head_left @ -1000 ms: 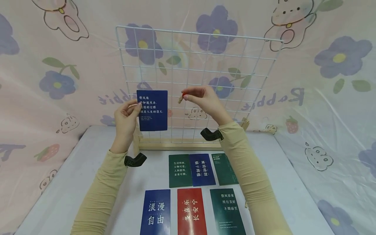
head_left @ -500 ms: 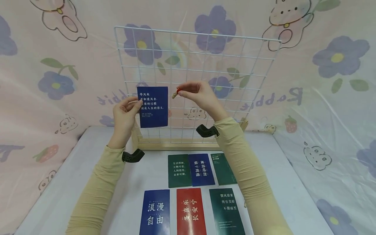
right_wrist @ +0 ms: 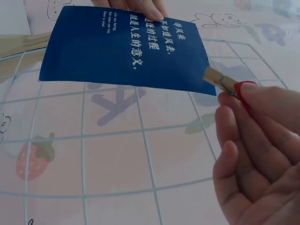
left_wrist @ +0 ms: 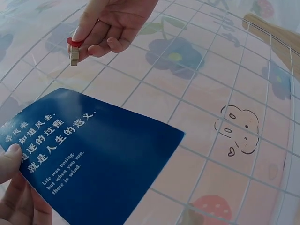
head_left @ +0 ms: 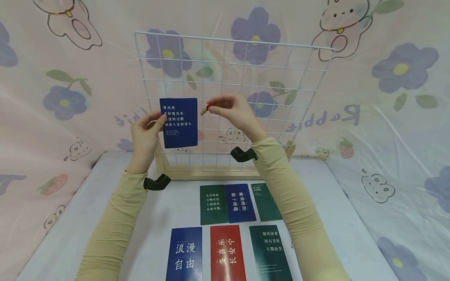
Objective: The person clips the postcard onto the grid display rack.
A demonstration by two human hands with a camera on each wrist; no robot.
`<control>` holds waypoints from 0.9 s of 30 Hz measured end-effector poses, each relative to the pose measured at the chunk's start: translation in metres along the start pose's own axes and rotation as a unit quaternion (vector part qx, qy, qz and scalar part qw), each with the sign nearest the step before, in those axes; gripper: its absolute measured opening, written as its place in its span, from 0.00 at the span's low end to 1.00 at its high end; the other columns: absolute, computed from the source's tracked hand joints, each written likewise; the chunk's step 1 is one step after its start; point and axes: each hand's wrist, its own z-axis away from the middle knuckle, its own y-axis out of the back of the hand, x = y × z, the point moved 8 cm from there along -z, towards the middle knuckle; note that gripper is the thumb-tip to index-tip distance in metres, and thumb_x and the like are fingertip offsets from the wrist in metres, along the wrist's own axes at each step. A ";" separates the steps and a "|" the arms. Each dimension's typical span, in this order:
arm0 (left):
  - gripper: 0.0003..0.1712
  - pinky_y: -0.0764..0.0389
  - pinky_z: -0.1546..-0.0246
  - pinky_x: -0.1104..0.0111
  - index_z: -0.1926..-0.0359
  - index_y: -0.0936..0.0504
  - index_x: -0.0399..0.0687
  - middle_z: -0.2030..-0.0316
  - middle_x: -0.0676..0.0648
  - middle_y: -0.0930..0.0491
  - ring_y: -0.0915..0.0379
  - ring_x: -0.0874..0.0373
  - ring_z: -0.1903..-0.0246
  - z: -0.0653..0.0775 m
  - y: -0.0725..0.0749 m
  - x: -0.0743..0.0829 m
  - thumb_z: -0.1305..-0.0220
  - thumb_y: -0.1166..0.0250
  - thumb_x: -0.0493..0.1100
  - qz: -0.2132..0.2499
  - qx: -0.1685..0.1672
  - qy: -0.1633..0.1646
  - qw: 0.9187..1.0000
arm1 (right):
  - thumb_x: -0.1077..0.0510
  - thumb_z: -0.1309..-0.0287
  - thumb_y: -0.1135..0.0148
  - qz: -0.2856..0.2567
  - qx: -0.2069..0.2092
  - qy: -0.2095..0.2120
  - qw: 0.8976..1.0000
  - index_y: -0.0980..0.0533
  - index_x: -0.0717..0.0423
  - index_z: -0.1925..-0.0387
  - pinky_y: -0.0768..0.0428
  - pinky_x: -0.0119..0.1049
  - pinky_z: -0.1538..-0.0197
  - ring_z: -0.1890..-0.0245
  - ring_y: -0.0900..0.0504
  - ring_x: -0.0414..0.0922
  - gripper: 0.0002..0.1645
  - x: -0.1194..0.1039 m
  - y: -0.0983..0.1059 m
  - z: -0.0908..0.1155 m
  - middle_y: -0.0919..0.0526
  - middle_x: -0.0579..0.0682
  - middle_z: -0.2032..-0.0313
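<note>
My left hand (head_left: 145, 130) pinches the left edge of a blue card (head_left: 181, 132) with white writing, thumb on the front. The card is upright before the lower left part of a white wire grid (head_left: 242, 82). To the card's right, my right hand (head_left: 233, 113) pinches a small wooden clothespin (right_wrist: 219, 79) with a red piece on it between thumb and fingers. In the left wrist view the clothespin (left_wrist: 74, 56) points down, apart from the card's upper edge. Whether the card touches the grid cannot be told.
The grid stands in a wooden base (head_left: 211, 173) on a white table (head_left: 337, 234). Cards lie in two rows in front: green (head_left: 213, 216), blue (head_left: 242, 195) and green (head_left: 268, 207) behind; blue (head_left: 184, 238), red (head_left: 226, 234) and green (head_left: 268, 257) nearer. A patterned cloth (head_left: 116, 78) hangs behind.
My left hand has raised the blue card a little. The right hand has moved left and slightly up with the clothespin, nearer the card's upper right side.
</note>
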 end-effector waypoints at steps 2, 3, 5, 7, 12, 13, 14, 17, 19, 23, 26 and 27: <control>0.09 0.23 0.64 0.73 0.61 0.14 0.41 0.66 0.50 0.18 0.23 0.60 0.70 -0.002 0.002 0.000 0.43 0.29 0.39 0.002 0.001 0.005 1.000 | 0.59 0.42 0.33 0.009 0.000 0.007 1.000 0.19 0.62 0.55 0.23 0.36 0.48 0.57 0.17 0.45 0.14 -0.003 -0.001 -0.002 0.15 0.50 0.61; 0.09 0.23 0.63 0.73 0.61 0.14 0.42 0.66 0.50 0.18 0.23 0.60 0.69 -0.003 0.002 0.000 0.43 0.29 0.40 0.003 0.002 0.007 1.000 | 0.58 0.42 0.33 0.015 0.001 0.010 1.000 0.19 0.61 0.55 0.23 0.35 0.48 0.57 0.18 0.45 0.14 -0.004 -0.002 -0.003 0.15 0.50 0.61; 0.09 0.24 0.63 0.73 0.61 0.14 0.42 0.66 0.50 0.17 0.24 0.60 0.69 -0.004 0.003 0.001 0.44 0.29 0.40 0.005 0.003 0.006 1.000 | 0.57 0.41 0.34 0.027 0.004 0.020 0.999 0.19 0.60 0.55 0.23 0.36 0.49 0.58 0.18 0.45 0.14 -0.008 -0.002 -0.004 0.15 0.49 0.61; 0.09 0.24 0.64 0.73 0.61 0.14 0.42 0.67 0.50 0.17 0.24 0.60 0.68 -0.006 0.004 0.002 0.44 0.29 0.39 0.006 0.004 0.004 1.000 | 0.57 0.41 0.34 0.033 0.008 0.031 0.999 0.18 0.59 0.56 0.23 0.36 0.50 0.59 0.19 0.46 0.13 -0.011 -0.003 -0.006 0.15 0.48 0.61; 0.10 0.24 0.66 0.74 0.61 0.14 0.40 0.68 0.51 0.17 0.25 0.61 0.69 -0.011 0.008 0.007 0.44 0.29 0.38 0.013 0.013 0.000 1.000 | 0.57 0.41 0.34 0.037 0.020 0.053 0.998 0.18 0.58 0.57 0.23 0.35 0.51 0.57 0.19 0.48 0.12 -0.017 -0.006 -0.011 0.15 0.48 0.61; 0.10 0.24 0.66 0.75 0.60 0.14 0.40 0.68 0.51 0.16 0.25 0.61 0.69 -0.012 0.008 0.007 0.44 0.29 0.37 0.015 0.015 0.000 1.000 | 0.57 0.41 0.34 0.037 0.023 0.057 0.997 0.18 0.59 0.56 0.23 0.35 0.51 0.57 0.19 0.48 0.13 -0.018 -0.006 -0.013 0.15 0.48 0.61; 0.10 0.24 0.66 0.75 0.60 0.14 0.40 0.68 0.51 0.16 0.25 0.61 0.69 -0.013 0.008 0.008 0.45 0.29 0.37 0.018 0.017 0.002 1.000 | 0.57 0.41 0.34 0.037 0.026 0.060 0.997 0.19 0.60 0.55 0.23 0.35 0.51 0.57 0.19 0.47 0.14 -0.020 -0.007 -0.014 0.15 0.48 0.60; 0.11 0.24 0.65 0.75 0.60 0.14 0.41 0.66 0.51 0.16 0.24 0.61 0.67 -0.016 0.009 0.009 0.45 0.28 0.38 0.020 0.020 0.014 1.000 | 0.57 0.41 0.34 0.032 0.036 0.058 0.997 0.19 0.61 0.54 0.23 0.34 0.51 0.58 0.19 0.45 0.15 -0.024 -0.007 -0.018 0.15 0.48 0.60; 0.11 0.24 0.65 0.74 0.60 0.14 0.42 0.65 0.51 0.17 0.25 0.60 0.66 -0.017 0.008 0.011 0.45 0.28 0.39 0.018 0.018 0.019 0.999 | 0.59 0.40 0.35 0.020 0.040 0.063 0.997 0.20 0.65 0.53 0.23 0.34 0.52 0.57 0.19 0.49 0.16 -0.029 -0.007 -0.019 0.15 0.51 0.60; 0.10 0.24 0.64 0.74 0.61 0.13 0.43 0.65 0.50 0.17 0.25 0.60 0.65 -0.022 0.006 0.014 0.45 0.28 0.40 0.019 0.015 0.023 0.999 | 0.65 0.40 0.37 0.018 0.045 0.081 0.996 0.21 0.70 0.54 0.23 0.33 0.54 0.56 0.20 0.55 0.14 -0.050 -0.009 -0.014 0.16 0.56 0.60; 0.10 0.24 0.65 0.73 0.62 0.13 0.43 0.66 0.50 0.17 0.25 0.60 0.66 -0.026 0.006 0.018 0.46 0.28 0.40 0.030 0.014 0.018 0.999 | 0.67 0.39 0.39 0.032 0.047 0.102 0.993 0.22 0.72 0.54 0.23 0.33 0.56 0.56 0.20 0.58 0.13 -0.068 -0.011 -0.011 0.16 0.59 0.60; 0.09 0.24 0.65 0.73 0.62 0.13 0.43 0.66 0.50 0.17 0.25 0.60 0.66 -0.028 0.006 0.020 0.46 0.28 0.40 0.035 0.014 0.016 0.999 | 0.67 0.39 0.38 0.037 0.048 0.107 0.992 0.22 0.72 0.55 0.23 0.33 0.56 0.57 0.20 0.58 0.13 -0.073 -0.011 -0.010 0.16 0.59 0.60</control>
